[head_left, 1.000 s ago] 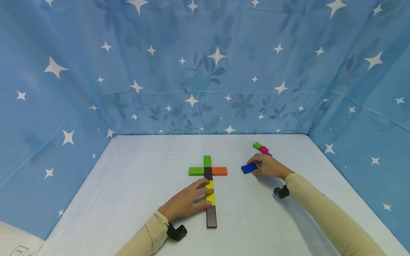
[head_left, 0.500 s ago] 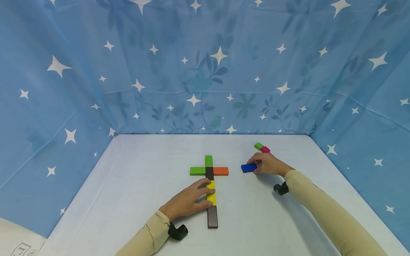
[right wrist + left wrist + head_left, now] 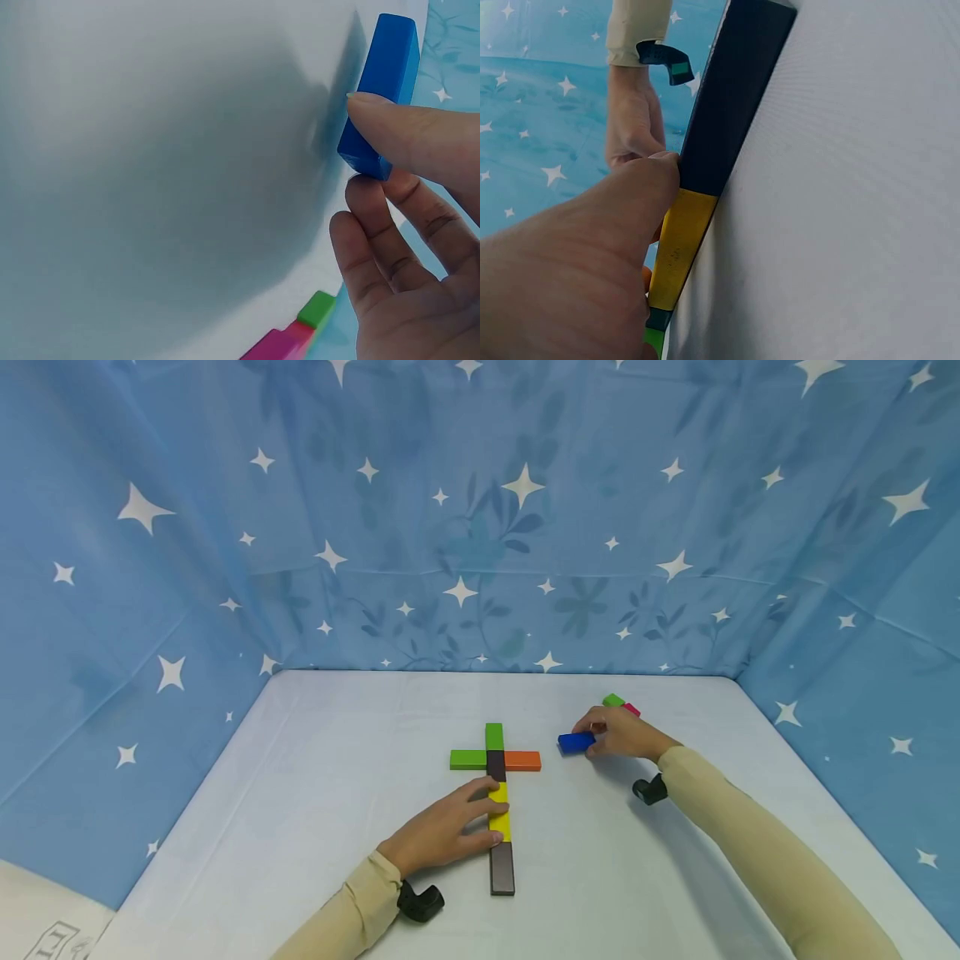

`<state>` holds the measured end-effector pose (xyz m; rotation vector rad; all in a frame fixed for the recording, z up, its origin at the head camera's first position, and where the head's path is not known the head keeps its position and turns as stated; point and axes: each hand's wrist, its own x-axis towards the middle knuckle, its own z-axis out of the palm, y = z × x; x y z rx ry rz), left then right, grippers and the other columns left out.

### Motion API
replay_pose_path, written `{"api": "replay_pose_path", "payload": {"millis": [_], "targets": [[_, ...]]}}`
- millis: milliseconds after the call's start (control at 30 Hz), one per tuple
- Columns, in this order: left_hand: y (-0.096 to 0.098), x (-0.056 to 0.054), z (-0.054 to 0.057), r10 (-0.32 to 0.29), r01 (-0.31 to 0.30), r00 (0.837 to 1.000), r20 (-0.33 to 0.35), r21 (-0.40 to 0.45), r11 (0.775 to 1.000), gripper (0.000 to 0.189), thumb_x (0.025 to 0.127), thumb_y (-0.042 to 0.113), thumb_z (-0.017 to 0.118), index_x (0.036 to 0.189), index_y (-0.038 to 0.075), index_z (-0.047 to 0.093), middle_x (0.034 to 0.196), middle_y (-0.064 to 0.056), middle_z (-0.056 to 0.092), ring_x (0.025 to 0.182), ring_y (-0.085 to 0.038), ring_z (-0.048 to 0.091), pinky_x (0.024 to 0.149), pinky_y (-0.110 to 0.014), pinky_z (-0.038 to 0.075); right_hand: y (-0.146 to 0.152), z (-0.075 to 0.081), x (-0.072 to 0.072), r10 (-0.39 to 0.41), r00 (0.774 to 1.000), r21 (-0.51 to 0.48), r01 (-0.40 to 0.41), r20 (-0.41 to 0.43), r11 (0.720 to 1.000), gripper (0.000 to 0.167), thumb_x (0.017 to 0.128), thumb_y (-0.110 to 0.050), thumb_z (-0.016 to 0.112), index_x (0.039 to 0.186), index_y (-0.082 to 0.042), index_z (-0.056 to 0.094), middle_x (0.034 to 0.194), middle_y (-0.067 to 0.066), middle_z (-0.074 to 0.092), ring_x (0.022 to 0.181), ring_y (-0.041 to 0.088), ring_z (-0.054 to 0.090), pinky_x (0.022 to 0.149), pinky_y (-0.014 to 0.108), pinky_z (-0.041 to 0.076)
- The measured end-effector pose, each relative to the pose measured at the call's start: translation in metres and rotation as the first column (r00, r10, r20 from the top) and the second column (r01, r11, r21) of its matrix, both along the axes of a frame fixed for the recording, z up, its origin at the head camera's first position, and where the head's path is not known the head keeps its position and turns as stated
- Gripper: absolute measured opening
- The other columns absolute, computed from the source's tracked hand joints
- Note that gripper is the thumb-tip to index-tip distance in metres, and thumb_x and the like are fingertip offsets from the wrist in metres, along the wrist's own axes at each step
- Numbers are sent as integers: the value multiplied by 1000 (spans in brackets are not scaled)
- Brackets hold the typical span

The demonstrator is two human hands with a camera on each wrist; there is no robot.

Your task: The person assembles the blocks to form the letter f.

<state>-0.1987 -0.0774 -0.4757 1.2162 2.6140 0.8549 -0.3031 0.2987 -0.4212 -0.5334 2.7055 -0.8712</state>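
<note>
My right hand [image 3: 626,732] pinches a blue block [image 3: 386,71] between thumb and fingers, to the right of a cross of coloured blocks. In the right wrist view the block's shadow lies beside it on the white surface. My left hand [image 3: 442,828] rests on the yellow part [image 3: 499,818] of the cross's stem, fingers spread over it and thumb at its near end. A dark block [image 3: 502,870] continues the stem toward me. Beyond the yellow lie a shorter dark block [image 3: 496,766], a green block [image 3: 494,736] on top, and green [image 3: 468,760] and orange [image 3: 522,761] side arms.
Behind my right hand lie a green block [image 3: 613,701] and pinkish blocks [image 3: 274,345], partly covered by the hand in the head view. A blue curtain [image 3: 480,527] with white stars stands around the white table [image 3: 337,735]. Each wrist wears a black camera mount [image 3: 421,902].
My right hand has moved a little left and away from me with the blue block, which has turned slightly. My left hand stays on the yellow part. The head view has shifted slightly.
</note>
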Motion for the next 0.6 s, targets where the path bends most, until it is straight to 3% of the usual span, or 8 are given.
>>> {"api": "replay_pose_path", "payload": {"millis": [600], "targets": [[1,-1,3,0,0,1000,20,-19,1000,47,109,46,62,150,21,65,166,-1,42,151,-22,43,121,-41,40,-41,19,-39,23,999,7,-23,-45,1000,35,90,6,81,124,1,75,126,15,71,124,42,62,110,58,50]]}}
